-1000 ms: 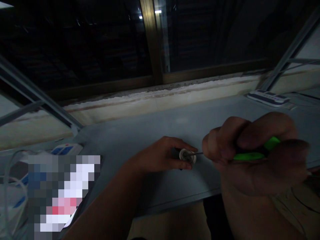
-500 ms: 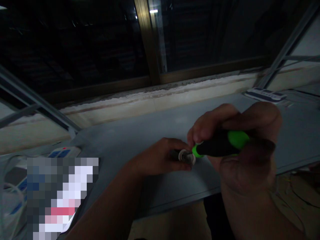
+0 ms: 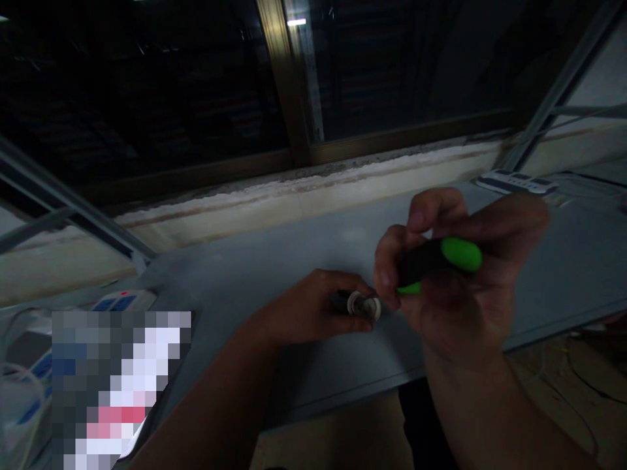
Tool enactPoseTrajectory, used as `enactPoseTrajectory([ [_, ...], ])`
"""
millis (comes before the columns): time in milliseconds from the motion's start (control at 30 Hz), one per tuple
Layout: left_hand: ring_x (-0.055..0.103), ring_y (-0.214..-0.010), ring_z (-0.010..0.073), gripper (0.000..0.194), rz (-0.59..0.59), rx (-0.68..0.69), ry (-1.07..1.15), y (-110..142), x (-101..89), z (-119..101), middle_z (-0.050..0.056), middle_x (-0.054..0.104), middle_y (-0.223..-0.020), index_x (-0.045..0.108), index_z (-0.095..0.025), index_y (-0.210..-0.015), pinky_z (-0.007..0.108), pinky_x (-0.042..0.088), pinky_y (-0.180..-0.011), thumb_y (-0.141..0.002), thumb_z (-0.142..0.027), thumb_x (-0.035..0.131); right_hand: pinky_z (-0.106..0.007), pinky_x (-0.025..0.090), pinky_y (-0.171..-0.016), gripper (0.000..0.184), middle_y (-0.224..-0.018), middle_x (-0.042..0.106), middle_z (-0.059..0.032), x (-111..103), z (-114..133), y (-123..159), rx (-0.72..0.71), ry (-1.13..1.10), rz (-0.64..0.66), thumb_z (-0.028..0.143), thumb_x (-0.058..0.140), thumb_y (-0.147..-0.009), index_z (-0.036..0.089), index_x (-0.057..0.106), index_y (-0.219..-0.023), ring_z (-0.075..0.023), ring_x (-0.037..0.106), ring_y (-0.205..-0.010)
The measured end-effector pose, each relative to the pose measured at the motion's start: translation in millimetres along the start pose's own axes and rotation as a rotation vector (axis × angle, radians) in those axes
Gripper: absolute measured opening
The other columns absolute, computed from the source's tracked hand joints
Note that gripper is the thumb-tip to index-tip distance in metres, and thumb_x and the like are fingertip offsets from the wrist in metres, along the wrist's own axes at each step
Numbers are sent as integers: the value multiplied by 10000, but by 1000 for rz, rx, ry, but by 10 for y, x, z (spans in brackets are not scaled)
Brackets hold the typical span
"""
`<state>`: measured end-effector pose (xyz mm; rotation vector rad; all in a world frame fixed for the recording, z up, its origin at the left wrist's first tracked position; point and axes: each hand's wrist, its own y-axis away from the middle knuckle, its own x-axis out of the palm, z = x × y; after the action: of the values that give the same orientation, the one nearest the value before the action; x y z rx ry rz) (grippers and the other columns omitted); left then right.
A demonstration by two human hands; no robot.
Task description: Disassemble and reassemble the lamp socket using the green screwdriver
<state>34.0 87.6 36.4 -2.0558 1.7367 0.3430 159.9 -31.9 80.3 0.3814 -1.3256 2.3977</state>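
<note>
My left hand [image 3: 313, 307] is closed around a small round fitting [image 3: 363, 307] with a pale ring face and a dark body. My right hand [image 3: 455, 281] grips a screwdriver with a black and bright green handle [image 3: 435, 258] just to the right of the fitting. The fingers of my right hand hide the screwdriver's shaft and tip, so I cannot tell if the tip touches the fitting. Both hands are over a grey table top [image 3: 304, 274].
A white power strip [image 3: 516, 184] lies at the table's far right, and another [image 3: 122, 300] sits at the left near a pixelated patch [image 3: 117, 391]. White cables [image 3: 24, 385] lie at lower left. A window sill [image 3: 304, 186] runs behind the table.
The screwdriver has rolled in my right hand, and its handle now tilts up to the right. Its shaft, visible a second ago, is now hidden. My left hand and the fitting have barely moved.
</note>
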Motion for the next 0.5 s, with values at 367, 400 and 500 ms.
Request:
enactPoseTrajectory([
  [367,709,-932,189,296,-12,-77,20,-12,17,-33,81,766,-1043,747,-148,-1113,295,558,-832,-885,-331,788,-206,406,-421,157,-754,576,31,-45,45,-12,115,-84,16,462,590,-1005,315,549,-969,-112,479,-523],
  [400,711,-935,189,307,-13,-75,23,-11,18,-32,80,767,-1049,745,-152,-1130,293,558,-829,-886,-333,787,-200,408,-417,188,-806,577,35,-37,13,-14,41,-64,-21,418,703,-937,320,543,-946,-107,484,-539],
  [500,709,-908,180,328,-22,-60,15,-13,16,-13,75,768,-1044,739,-154,-1138,283,554,-807,-882,-352,791,-245,519,-513,336,-955,572,32,-46,-43,-36,-46,18,-70,255,879,-759,327,598,-929,-115,573,-668],
])
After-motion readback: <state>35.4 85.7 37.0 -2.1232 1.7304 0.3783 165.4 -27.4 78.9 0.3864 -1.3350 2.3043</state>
